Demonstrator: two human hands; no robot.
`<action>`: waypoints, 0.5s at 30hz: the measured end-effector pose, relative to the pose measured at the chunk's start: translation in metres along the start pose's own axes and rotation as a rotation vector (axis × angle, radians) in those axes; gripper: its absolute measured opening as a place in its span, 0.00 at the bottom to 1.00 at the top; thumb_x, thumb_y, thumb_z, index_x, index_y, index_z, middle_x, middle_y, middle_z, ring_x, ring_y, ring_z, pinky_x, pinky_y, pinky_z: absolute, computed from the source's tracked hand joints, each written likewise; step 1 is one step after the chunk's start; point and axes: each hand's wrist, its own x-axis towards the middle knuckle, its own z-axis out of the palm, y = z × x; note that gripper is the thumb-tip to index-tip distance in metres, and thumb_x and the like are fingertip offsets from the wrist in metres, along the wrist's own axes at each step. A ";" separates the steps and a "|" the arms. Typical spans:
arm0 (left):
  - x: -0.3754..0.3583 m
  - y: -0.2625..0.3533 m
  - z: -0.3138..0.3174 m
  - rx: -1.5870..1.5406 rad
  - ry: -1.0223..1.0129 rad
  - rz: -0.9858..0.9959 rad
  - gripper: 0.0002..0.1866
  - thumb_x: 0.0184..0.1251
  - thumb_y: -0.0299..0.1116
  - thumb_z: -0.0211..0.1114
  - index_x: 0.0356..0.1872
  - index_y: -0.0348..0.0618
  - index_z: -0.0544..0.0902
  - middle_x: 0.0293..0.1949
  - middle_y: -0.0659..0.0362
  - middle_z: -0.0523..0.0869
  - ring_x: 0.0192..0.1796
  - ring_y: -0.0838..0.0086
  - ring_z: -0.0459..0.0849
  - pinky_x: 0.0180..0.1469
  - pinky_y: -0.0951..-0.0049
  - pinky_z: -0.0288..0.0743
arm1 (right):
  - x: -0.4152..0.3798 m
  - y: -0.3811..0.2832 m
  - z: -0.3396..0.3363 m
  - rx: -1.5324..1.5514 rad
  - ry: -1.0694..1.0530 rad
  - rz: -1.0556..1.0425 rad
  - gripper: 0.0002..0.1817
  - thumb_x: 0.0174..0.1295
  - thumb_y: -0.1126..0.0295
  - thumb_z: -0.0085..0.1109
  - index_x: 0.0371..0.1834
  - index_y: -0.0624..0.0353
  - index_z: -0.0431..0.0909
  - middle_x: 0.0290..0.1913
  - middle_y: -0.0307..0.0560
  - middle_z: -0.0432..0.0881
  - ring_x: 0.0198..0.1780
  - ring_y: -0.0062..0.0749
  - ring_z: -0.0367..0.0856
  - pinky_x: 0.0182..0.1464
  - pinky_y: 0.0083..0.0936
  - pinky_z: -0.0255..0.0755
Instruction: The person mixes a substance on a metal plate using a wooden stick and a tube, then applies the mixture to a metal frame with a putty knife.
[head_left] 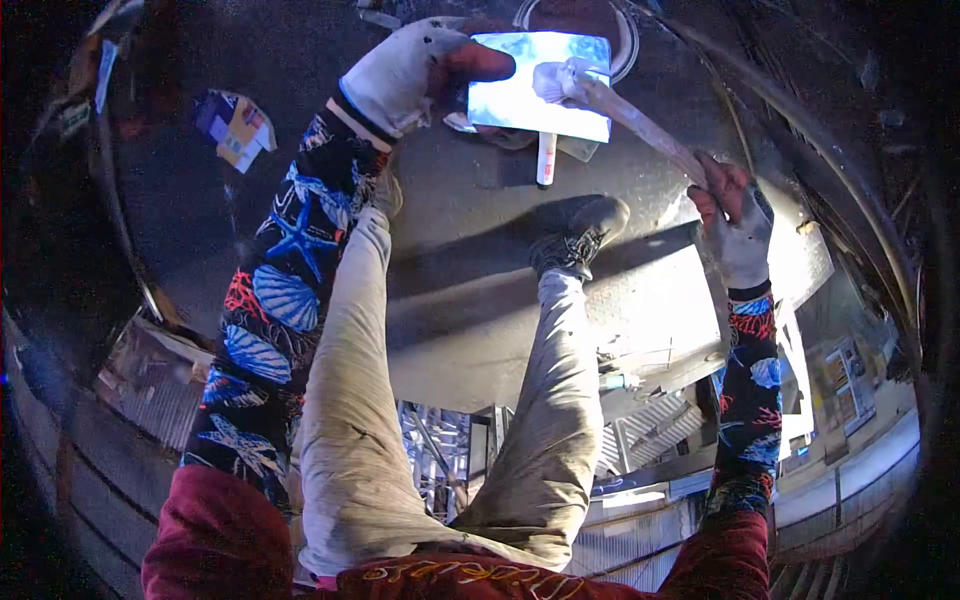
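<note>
My left hand (425,75), in a worn white glove with reddish fingers, is closed on the left edge of a bright, bluish-white rectangular panel (500,108); the thumb lies over its face. My right hand (735,220), in a similar glove, wraps round the end of a long-handled tool (645,130). The tool slants up and left, and its pale, dusty head (555,83) overlaps the panel in this view. Glare hides the exact kind of tool. Just under the panel's lower edge shows a white tube with red marks (546,160).
Behind the panel stands a round container with a pale rim (628,45). Printed packaging (238,128) lies on the dark floor at left. My dark shoe (580,235) is on the floor below the panel. Pipes or cables (800,110) curve along the right; corrugated sheets (655,430) show lower down.
</note>
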 end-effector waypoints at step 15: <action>-0.018 0.001 0.003 -0.135 -0.114 0.128 0.27 0.71 0.40 0.61 0.66 0.36 0.72 0.49 0.56 0.85 0.47 0.74 0.85 0.49 0.76 0.81 | -0.008 0.033 -0.008 0.472 0.061 -0.047 0.32 0.61 0.91 0.48 0.69 0.54 0.67 0.63 0.58 0.77 0.57 0.38 0.80 0.51 0.27 0.75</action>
